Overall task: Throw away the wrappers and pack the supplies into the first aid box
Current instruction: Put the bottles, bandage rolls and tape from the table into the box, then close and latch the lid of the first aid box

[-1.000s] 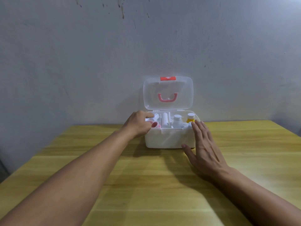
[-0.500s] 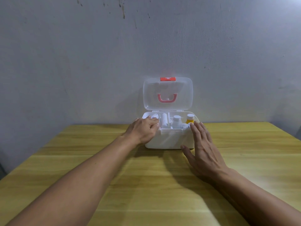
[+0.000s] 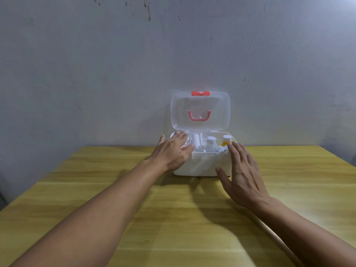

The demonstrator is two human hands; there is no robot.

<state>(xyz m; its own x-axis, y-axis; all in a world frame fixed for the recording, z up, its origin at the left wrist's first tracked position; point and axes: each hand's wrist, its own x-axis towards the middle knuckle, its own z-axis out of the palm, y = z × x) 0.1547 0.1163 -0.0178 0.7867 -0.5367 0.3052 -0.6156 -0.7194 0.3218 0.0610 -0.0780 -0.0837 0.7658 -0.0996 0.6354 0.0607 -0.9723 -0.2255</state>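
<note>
The white plastic first aid box (image 3: 200,166) sits on the yellow wooden surface (image 3: 173,218) against the grey wall (image 3: 96,74), its clear hinged lid (image 3: 200,112) upright. The left hand (image 3: 173,151) lies flat over the left compartment, grip wide, fingers spread. The right hand (image 3: 242,174) rests splayed against the box's right front, holding nothing.

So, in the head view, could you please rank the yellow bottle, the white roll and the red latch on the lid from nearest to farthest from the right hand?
Measured from the right hand:
1. Yellow bottle: at the box's right end, just beyond the fingertips.
2. White roll: upright in the middle compartment, further left.
3. Red latch: at the top edge of the raised lid, farthest.
</note>
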